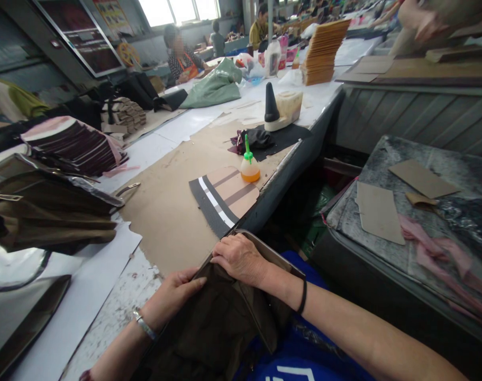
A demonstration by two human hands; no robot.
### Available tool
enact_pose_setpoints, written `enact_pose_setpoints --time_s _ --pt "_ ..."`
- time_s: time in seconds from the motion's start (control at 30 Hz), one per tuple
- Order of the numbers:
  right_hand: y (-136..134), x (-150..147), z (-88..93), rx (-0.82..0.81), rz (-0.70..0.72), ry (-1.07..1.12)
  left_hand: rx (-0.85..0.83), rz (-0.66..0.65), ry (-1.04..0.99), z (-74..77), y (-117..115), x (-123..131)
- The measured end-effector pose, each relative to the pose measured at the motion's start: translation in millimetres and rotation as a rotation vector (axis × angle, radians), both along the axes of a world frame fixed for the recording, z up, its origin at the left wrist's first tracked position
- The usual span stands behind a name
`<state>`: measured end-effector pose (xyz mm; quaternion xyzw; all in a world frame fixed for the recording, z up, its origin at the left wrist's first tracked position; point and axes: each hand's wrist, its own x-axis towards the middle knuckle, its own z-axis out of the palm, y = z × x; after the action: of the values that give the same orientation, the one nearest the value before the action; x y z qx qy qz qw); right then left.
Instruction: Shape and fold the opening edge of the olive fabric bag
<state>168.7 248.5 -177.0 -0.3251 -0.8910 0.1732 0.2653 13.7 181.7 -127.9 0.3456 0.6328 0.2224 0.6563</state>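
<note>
A dark brown bag [209, 323] lies across my lap against the table's near edge, its lining and rim facing up. My left hand [180, 290] pinches the bag's left rim between thumb and fingers. Further along the same rim, my right hand [241, 258] is closed over the edge, with its fingertips folded inward. Just beyond my hands lies a curved tan panel [236, 190] with a dark band and a white strip. On its far corner stands a small squeeze bottle [250, 168] with orange liquid and a green nozzle.
A black cone on a pale base [271, 108] stands farther along the table beside dark scraps [260, 140]. Finished-looking brown bags [50, 206] and stacked dark pieces [74, 145] are at left. A grey bin [367, 254] with cardboard pieces is at right. Other people work behind.
</note>
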Motion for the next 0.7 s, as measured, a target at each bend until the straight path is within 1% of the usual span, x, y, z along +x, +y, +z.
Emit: enact_pose_setpoints --time_s 0.13,0.4,0.7 --pt "-0.6 -0.4 1.0 0.009 0.003 -0.02 -0.032 0.012 -0.043 1.6 -0.4 0.8" --pt "-0.7 5.8 4.0 -0.002 0.059 -0.06 -0.041 -0.006 -0.031 0.9 0.9 -0.7" --pt "-4.4 2.8 9.0 -0.011 -0.007 -0.112 -0.062 0.01 -0.048 -0.4 0.6 1.0"
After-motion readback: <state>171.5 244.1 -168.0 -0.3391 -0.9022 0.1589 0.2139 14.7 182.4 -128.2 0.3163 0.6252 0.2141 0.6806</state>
